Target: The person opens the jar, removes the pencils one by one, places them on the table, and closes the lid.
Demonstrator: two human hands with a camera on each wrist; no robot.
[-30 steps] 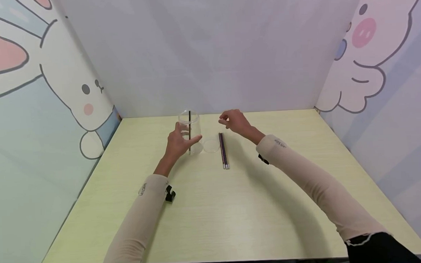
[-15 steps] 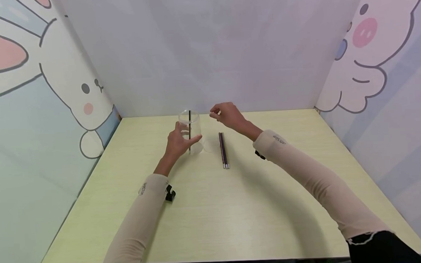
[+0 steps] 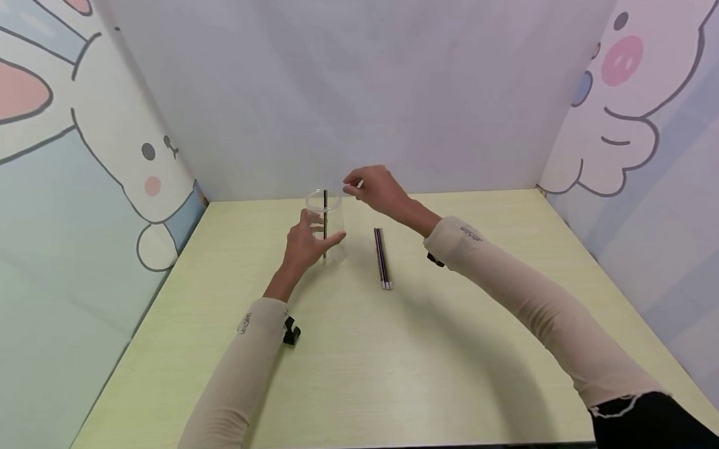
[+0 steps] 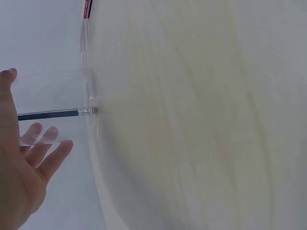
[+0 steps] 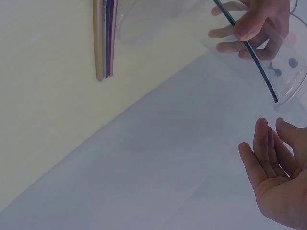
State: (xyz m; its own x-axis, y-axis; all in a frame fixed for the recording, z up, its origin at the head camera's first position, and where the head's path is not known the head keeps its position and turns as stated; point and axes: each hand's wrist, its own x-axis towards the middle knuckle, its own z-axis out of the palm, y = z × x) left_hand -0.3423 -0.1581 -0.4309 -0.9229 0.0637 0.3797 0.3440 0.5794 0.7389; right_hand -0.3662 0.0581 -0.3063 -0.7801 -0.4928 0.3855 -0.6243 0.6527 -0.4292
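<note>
Clear plastic cup (image 3: 335, 220) stands upright on the far part of the pale wood-grain table (image 3: 317, 384), left of centre. One dark pencil (image 3: 325, 216) is inside, near vertical, with its metal ferrule and eraser end down at the base (left wrist view confirms) and its other end up at the rim.

Left hand (image 3: 305, 245) grips the cup from the near left side, fingers curled round the wall and thumb on the opposite side; it hides part of the wall and of the pencil. Right hand (image 3: 377, 186) hangs in the air just right of the rim, apart from the cup. Its fingers are loosely bent, and a narrow gap separates thumb tip from forefinger (seen in the right wrist view).

Surroundings: a bundle of pencils (image 3: 382, 258) lies side by side on the table, right of the cup, pale ends toward the person. Between bundle and cup, a faint transparent round item (image 5: 148, 19) lies on the table (whether it is a lid cannot be told). Both forearms, in beige sleeves, slant inward from the near edge; a black wrist mount (image 3: 291, 331) shows at the left cuff. Behind rises a plain pale panel (image 3: 355, 86), flanked by a rabbit-printed panel (image 3: 103, 141) and a pig-printed panel (image 3: 658, 95).
</note>
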